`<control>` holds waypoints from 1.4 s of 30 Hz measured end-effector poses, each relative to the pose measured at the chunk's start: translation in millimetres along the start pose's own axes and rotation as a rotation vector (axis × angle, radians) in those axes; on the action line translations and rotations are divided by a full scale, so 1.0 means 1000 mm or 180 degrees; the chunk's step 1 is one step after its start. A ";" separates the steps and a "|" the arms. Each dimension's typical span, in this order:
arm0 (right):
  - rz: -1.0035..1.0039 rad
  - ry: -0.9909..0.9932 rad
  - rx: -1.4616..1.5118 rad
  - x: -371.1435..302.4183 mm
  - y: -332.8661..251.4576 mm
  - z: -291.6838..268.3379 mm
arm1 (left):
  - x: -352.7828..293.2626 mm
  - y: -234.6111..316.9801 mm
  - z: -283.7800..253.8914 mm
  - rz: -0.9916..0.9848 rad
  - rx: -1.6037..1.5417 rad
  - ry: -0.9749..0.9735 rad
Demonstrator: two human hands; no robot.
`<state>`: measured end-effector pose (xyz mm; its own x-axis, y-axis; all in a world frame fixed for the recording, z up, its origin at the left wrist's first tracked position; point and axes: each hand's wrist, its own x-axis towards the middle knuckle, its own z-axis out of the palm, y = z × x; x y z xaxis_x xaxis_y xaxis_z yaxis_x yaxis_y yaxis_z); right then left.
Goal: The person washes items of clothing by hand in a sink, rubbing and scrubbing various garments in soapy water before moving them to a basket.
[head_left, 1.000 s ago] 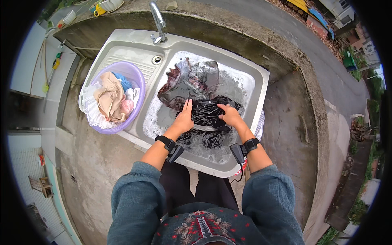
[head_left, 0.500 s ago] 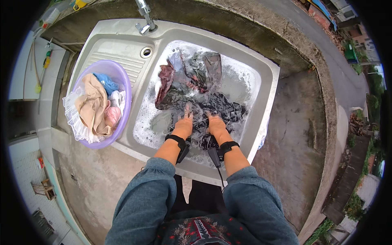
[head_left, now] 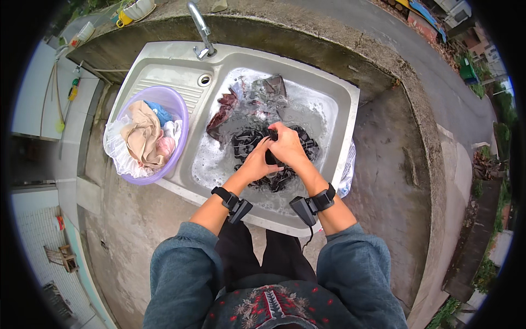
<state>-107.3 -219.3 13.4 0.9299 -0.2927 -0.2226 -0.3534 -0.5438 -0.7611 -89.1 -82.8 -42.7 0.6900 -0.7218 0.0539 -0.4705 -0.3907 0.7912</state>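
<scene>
Drawn together since the earlier frame, left hand (head_left: 261, 163) and right hand (head_left: 289, 147) grasp the black garment (head_left: 280, 181) in the sudsy sink (head_left: 349, 109), seemingly mid-wash, maroon cloth (head_left: 221, 111) soaking too, laundry (head_left: 142, 137) waiting outside the water.

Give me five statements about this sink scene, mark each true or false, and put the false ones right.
1. The left hand and right hand are close together at dark cloth in the basin. True.
2. Tan cloth lies in the purple tub. True.
3. The tub stands to the right of the basin. False: it stands to the left.
4. White foam shows in the basin. True.
5. Both wrists are bare. False: each wears a black strap.
</scene>
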 end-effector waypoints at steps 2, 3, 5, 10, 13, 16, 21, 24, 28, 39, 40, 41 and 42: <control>0.0218 -0.0469 0.1010 -0.011 -0.015 -0.028 | 0.007 0.018 -0.007 -0.0774 -0.0858 -0.0031; 0.0397 -0.0469 0.1525 -0.016 -0.019 -0.032 | 0.006 -0.002 -0.007 -0.1173 -0.0932 -0.0013; 0.0452 -0.0029 0.1885 -0.023 0.001 -0.039 | 0.008 -0.011 -0.016 -0.1024 -0.0856 0.0412; 0.0305 -0.0164 -0.0037 -0.035 0.100 -0.012 | 0.020 0.033 -0.070 -0.1167 -0.1905 0.1077; 0.0566 -0.0596 -0.0174 -0.041 0.099 0.013 | 0.017 0.108 -0.117 -0.0880 -0.2629 0.1062; 0.0442 -0.0289 -0.0133 -0.039 0.091 0.044 | 0.013 0.157 -0.147 -0.0366 -0.3174 0.1066; 0.0357 -0.0124 0.0443 -0.027 0.045 0.081 | 0.003 0.183 -0.185 -0.0087 -0.3611 0.1231; 0.0009 0.0144 0.2555 0.005 0.081 0.089 | 0.015 0.177 -0.193 -0.0020 -0.3600 0.1134; 0.1242 0.0280 0.0468 0.005 0.053 0.065 | 0.006 0.134 -0.215 -0.0726 -0.2550 0.0885; 0.1147 0.1904 -0.0196 -0.054 -0.136 -0.056 | -0.028 -0.041 -0.138 -0.1451 -0.0835 -0.0556; 0.1074 0.2002 -0.0187 -0.060 -0.143 -0.065 | -0.035 -0.037 -0.140 -0.1603 -0.0964 -0.0764; 0.0898 0.2141 -0.0002 -0.062 -0.158 -0.067 | -0.048 -0.045 -0.136 -0.1829 -0.1343 -0.0813; 0.0860 0.2153 -0.0075 -0.063 -0.167 -0.070 | -0.062 -0.053 -0.134 -0.2050 -0.1729 -0.0847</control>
<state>-113.6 -165.3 197.2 0.5462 -0.8371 0.0302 -0.5710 -0.3985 -0.7177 -33.2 59.2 -6.6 0.5482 -0.5906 -0.5922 0.3385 -0.4908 0.8028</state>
